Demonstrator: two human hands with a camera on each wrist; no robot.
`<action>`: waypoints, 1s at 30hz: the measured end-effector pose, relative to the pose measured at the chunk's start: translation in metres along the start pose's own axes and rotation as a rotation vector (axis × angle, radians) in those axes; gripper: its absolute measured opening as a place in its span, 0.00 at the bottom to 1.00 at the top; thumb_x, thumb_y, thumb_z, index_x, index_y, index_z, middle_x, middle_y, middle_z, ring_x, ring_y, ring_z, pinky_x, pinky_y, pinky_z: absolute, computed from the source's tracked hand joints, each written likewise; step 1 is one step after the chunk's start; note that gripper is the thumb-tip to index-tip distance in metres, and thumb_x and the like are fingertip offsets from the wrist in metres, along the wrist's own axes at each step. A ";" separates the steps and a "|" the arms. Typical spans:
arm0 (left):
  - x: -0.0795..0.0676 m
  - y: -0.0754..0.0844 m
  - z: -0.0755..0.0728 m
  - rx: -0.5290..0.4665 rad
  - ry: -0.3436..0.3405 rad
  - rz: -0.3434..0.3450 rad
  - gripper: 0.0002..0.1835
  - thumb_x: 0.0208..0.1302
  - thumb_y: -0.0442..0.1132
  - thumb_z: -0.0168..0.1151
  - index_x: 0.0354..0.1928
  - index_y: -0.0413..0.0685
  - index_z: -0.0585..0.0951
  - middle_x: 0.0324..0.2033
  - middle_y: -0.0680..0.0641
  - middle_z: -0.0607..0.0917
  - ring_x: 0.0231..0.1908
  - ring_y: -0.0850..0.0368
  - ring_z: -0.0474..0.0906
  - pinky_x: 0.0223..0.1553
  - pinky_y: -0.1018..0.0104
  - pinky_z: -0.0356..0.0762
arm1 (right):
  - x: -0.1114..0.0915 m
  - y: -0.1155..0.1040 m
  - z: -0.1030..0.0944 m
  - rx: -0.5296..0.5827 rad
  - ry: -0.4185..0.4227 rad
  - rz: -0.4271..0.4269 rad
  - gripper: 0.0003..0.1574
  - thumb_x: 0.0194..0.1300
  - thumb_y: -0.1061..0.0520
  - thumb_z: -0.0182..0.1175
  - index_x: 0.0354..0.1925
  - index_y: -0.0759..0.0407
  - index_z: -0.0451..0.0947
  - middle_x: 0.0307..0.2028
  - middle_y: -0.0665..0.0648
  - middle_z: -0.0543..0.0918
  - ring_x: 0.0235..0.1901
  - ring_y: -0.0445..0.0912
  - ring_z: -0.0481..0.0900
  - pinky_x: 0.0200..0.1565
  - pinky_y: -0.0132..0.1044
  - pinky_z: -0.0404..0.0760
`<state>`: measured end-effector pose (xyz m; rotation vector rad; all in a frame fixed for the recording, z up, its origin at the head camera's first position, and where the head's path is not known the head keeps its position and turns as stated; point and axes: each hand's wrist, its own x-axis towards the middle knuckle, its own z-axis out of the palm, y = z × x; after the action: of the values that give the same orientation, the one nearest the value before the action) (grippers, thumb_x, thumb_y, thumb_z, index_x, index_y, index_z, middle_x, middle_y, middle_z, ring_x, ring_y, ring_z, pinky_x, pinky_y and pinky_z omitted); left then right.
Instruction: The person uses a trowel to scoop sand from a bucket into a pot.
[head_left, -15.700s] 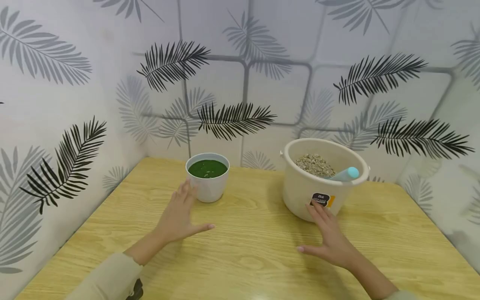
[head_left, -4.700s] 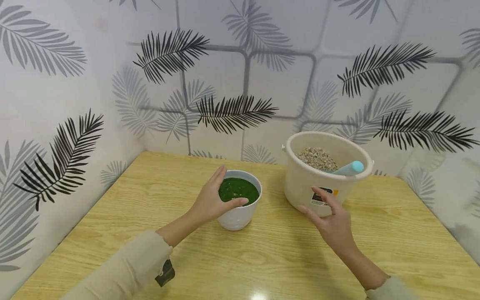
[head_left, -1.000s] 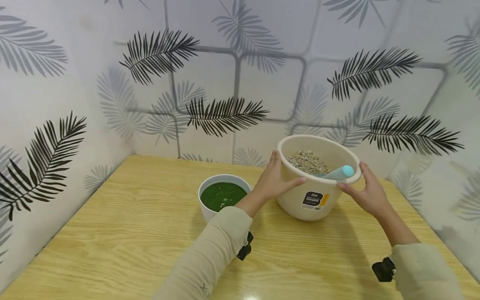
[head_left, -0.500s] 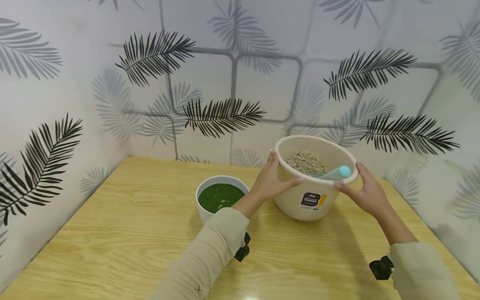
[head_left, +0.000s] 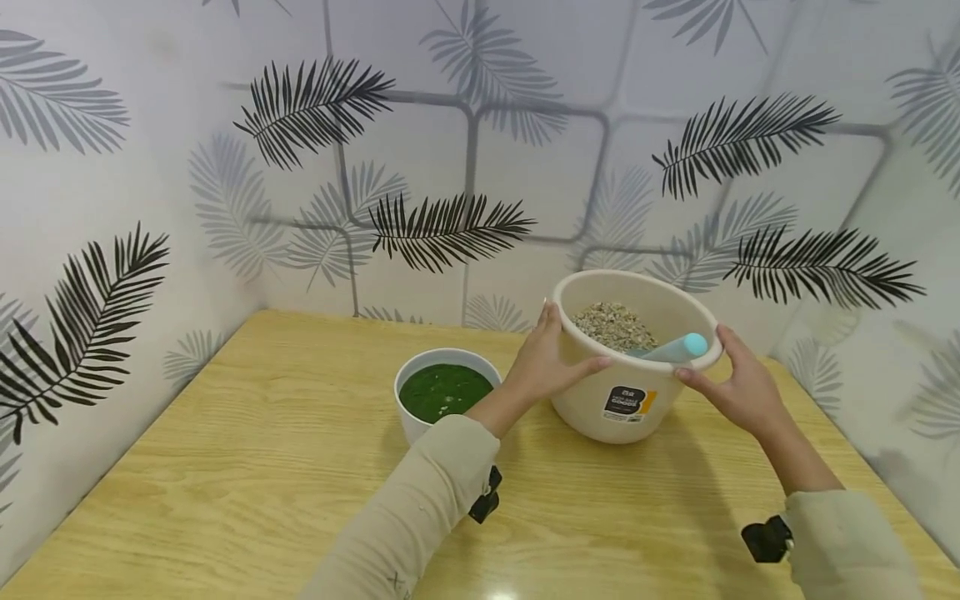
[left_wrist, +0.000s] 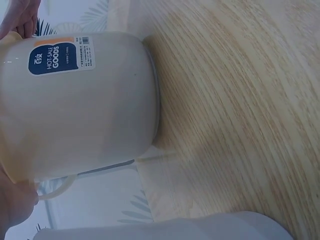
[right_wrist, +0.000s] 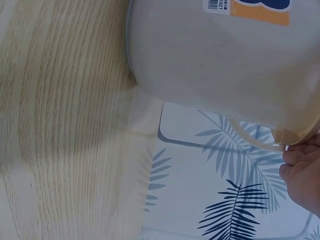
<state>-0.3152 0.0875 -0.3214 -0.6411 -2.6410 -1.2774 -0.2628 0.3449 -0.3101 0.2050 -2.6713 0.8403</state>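
Head view: a cream round plastic bucket (head_left: 588,400) is being held directly between the two hands, the left hand (head_left: 542,363) being clamped on its left rim and the right hand (head_left: 741,383) on its right, with each thumb being laid along the front edge and the fingers being wrapped round the side. As contact is being made by both, neither hand is being placed nearer; no long axis is being offered by the round body, so the telling relation is being set by the rim's span from hand to hand. Within that span a pale-blue cylindrical handle with a turquoise end (head_left: 673,348) is being propped on the front rim, its long axis being aimed toward the right hand, the nearer one, while beige flaky grain (head_left: 615,326) is being contained deeper in, toward the left hand. Below both hands, the bucket appears to be standing on a yellow wood-grain table (head_left: 262,467). Just left of the left hand, a white round bowl (head_left: 411,425) with a dark-green filling (head_left: 445,392) is being partly covered by a beige sleeve (head_left: 420,508). Between the hands, a dark, white and orange printed label (head_left: 627,402) is being displayed; in the left wrist view "HOT-SALE GOODS" is being shown legibly, beside Chinese-style characters (left_wrist: 37,58) and a barcode (left_wrist: 85,41), the finer print being too small to read.
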 end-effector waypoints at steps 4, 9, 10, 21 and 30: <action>-0.003 0.002 -0.001 0.015 -0.003 -0.006 0.59 0.47 0.65 0.62 0.70 0.43 0.40 0.70 0.44 0.42 0.70 0.48 0.44 0.67 0.52 0.52 | -0.002 0.000 0.000 0.009 0.005 -0.014 0.53 0.57 0.44 0.59 0.69 0.61 0.44 0.64 0.73 0.57 0.61 0.72 0.55 0.54 0.71 0.55; -0.005 0.003 -0.001 0.006 -0.005 0.004 0.60 0.47 0.65 0.62 0.70 0.43 0.40 0.70 0.44 0.42 0.69 0.47 0.45 0.66 0.52 0.53 | -0.005 0.000 0.000 0.014 0.007 -0.011 0.52 0.57 0.45 0.59 0.69 0.60 0.45 0.64 0.73 0.57 0.61 0.72 0.54 0.54 0.71 0.55; -0.006 0.003 -0.001 0.006 -0.002 0.006 0.60 0.47 0.65 0.62 0.70 0.42 0.40 0.70 0.43 0.42 0.69 0.47 0.46 0.66 0.51 0.53 | -0.006 -0.001 0.000 0.017 0.008 -0.012 0.52 0.57 0.45 0.59 0.69 0.60 0.45 0.64 0.73 0.57 0.61 0.72 0.54 0.53 0.71 0.55; -0.014 0.005 0.000 0.023 -0.002 0.001 0.59 0.47 0.65 0.61 0.70 0.42 0.40 0.70 0.43 0.42 0.69 0.48 0.45 0.66 0.52 0.52 | -0.014 -0.003 -0.001 0.008 0.018 0.002 0.53 0.57 0.45 0.60 0.70 0.59 0.45 0.64 0.73 0.58 0.61 0.71 0.54 0.52 0.71 0.56; -0.020 0.006 -0.001 0.033 0.006 0.021 0.59 0.48 0.65 0.61 0.70 0.41 0.41 0.70 0.42 0.43 0.69 0.46 0.47 0.66 0.53 0.54 | -0.020 -0.004 -0.002 0.016 0.017 0.007 0.53 0.57 0.44 0.60 0.70 0.57 0.44 0.64 0.72 0.58 0.61 0.72 0.54 0.51 0.72 0.56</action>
<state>-0.2949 0.0838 -0.3223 -0.6570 -2.6381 -1.2254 -0.2428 0.3432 -0.3139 0.1915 -2.6521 0.8619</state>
